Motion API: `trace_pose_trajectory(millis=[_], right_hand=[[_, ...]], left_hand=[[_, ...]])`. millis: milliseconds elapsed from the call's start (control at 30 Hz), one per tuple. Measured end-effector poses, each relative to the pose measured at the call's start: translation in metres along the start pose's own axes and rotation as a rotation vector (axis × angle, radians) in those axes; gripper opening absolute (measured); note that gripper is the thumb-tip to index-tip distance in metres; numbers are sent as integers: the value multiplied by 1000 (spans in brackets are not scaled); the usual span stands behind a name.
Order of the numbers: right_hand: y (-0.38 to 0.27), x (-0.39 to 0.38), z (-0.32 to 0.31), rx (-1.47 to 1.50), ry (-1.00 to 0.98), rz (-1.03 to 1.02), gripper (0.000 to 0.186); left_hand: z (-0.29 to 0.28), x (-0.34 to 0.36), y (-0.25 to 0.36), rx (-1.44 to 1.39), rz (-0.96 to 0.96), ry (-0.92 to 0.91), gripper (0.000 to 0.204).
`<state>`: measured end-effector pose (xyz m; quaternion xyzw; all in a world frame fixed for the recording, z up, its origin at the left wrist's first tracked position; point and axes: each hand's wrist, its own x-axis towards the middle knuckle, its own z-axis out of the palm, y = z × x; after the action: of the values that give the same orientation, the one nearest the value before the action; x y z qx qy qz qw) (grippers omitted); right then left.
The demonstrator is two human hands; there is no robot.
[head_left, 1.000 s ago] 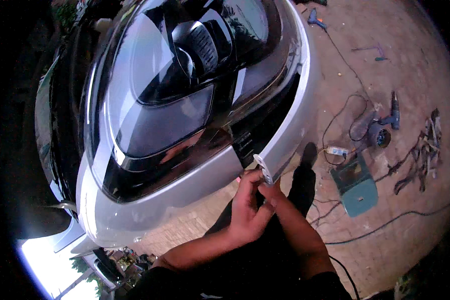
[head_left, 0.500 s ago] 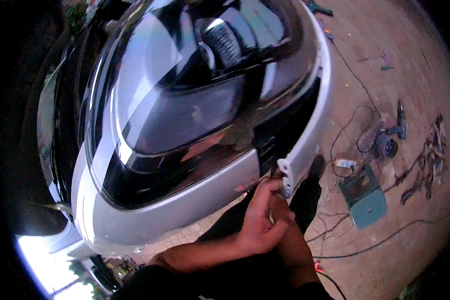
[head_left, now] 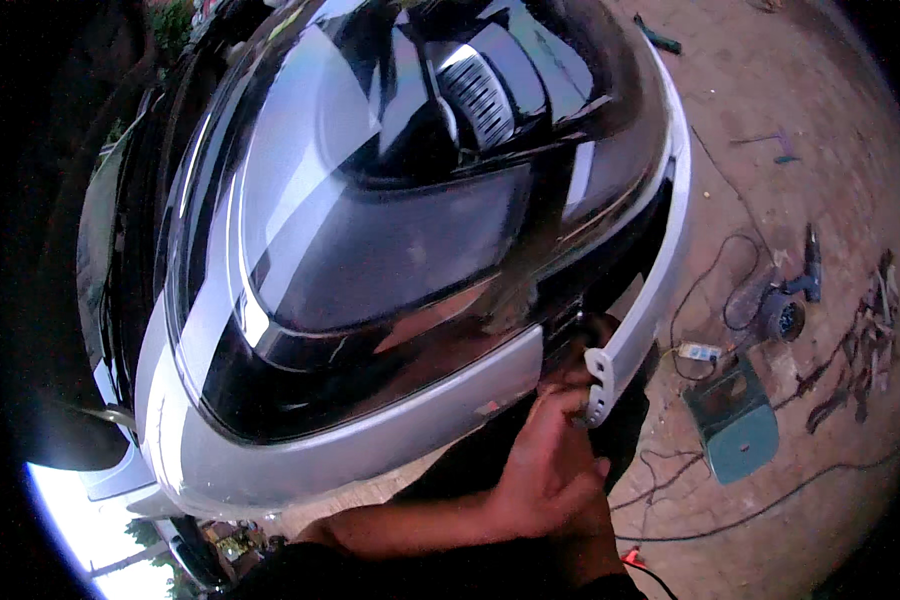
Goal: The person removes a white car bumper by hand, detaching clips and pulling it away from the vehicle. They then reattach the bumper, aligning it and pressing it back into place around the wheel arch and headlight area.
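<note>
Trim (head_left: 642, 325), silver and curved, is edging the car bodywork (head_left: 440, 405) from two o'clock to four, where its holed end is standing apart. At five o'clock, the left hand (head_left: 545, 470) is curling half closed just beside that end, mostly hiding the right hand (head_left: 584, 442). What either is gripping, I cannot tell.

A black fabric top (head_left: 420, 572) with black sleeves (head_left: 295, 562) ending near the elbows is worn; the legs are covered by dark trousers (head_left: 455, 465), the forearms (head_left: 400, 533) and hands (head_left: 545, 468) left bare.
</note>
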<state>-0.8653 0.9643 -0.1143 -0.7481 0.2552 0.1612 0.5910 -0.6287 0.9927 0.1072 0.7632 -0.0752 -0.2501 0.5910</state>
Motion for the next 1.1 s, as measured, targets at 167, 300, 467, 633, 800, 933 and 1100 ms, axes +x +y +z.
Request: trace_pose_trajectory(millis=[167,300,467,633,800,933,1100], right_hand=[[-10,-16,8,36,25,36,55],[-18,-34,12,54,41,86,55],[-28,-45,24,90,38,145,55],[-37,-49,29,110,27,159,54],[-40,-34,26,86,20,157,54],[-42,-27,24,83,18,147,54],[-47,-21,22,76,29,132,53]], left_hand=[[-1,-4,-9,-43,-11,25,62],[-5,-9,-8,10,-105,-36,67],[-5,-7,2,42,-133,-6,61],[-1,-3,12,-13,-117,-3,61],[-1,-11,6,-55,-155,-11,63],[-10,-15,13,139,-121,-75,69],[-11,-14,25,152,-104,-97,79]])
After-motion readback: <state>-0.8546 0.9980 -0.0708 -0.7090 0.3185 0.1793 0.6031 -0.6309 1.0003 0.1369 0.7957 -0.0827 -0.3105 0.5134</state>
